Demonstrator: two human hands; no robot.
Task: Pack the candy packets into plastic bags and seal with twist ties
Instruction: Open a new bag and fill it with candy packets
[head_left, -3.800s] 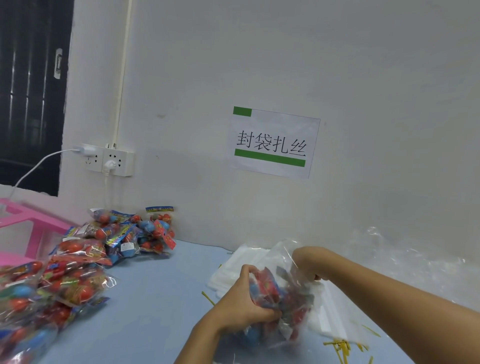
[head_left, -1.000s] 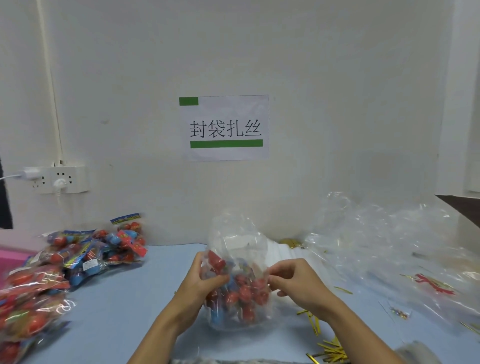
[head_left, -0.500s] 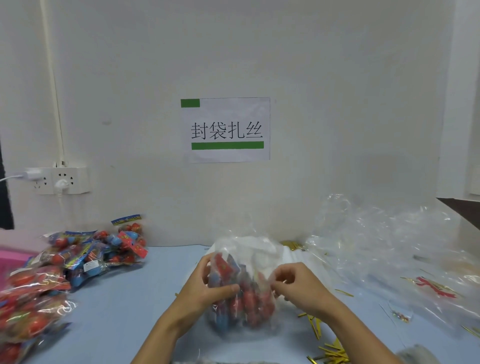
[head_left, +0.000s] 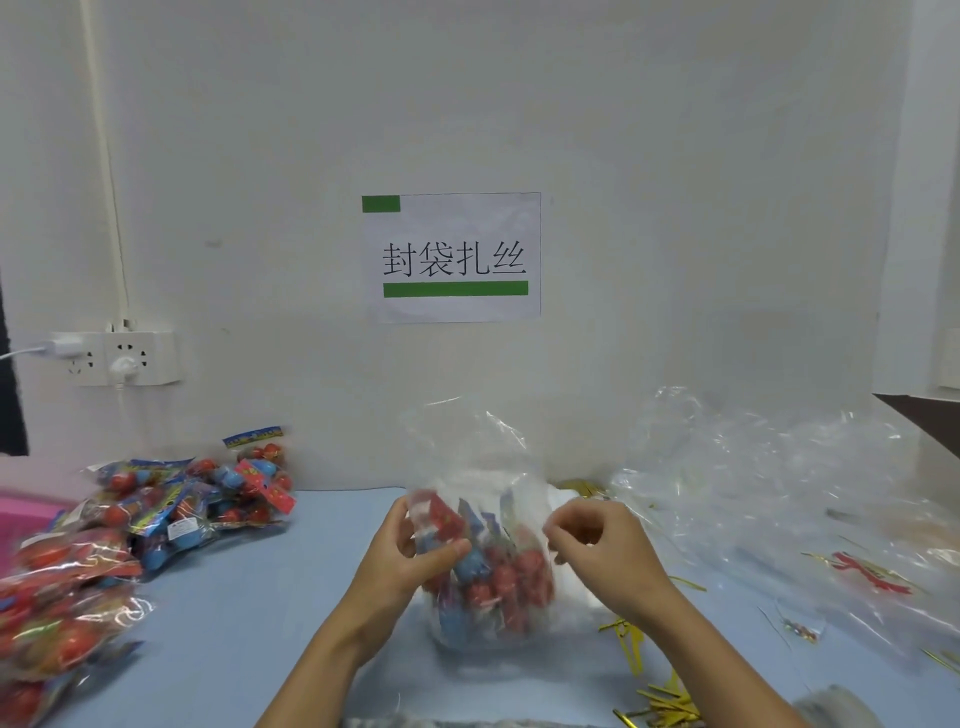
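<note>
Clear plastic bag (head_left: 483, 571) standing upright mid-table, btwn both hands, stuffed w/ red and blue candy packets (head_left: 493, 577) — top open, loose film rising above. Left hand (head_left: 402, 566) gripping bag's left side, thumb curled across the front. Right hand (head_left: 602, 551) at bag's right edge, fingers curled, pinching the film. More candy packets heaped at left (head_left: 156, 514) on blue table (head_left: 249, 613). Gold twist ties (head_left: 631, 642) scattered near right forearm. Crumpled empty bags (head_left: 769, 483) piled at right — paper sign (head_left: 452, 257) on wall behind.
</note>
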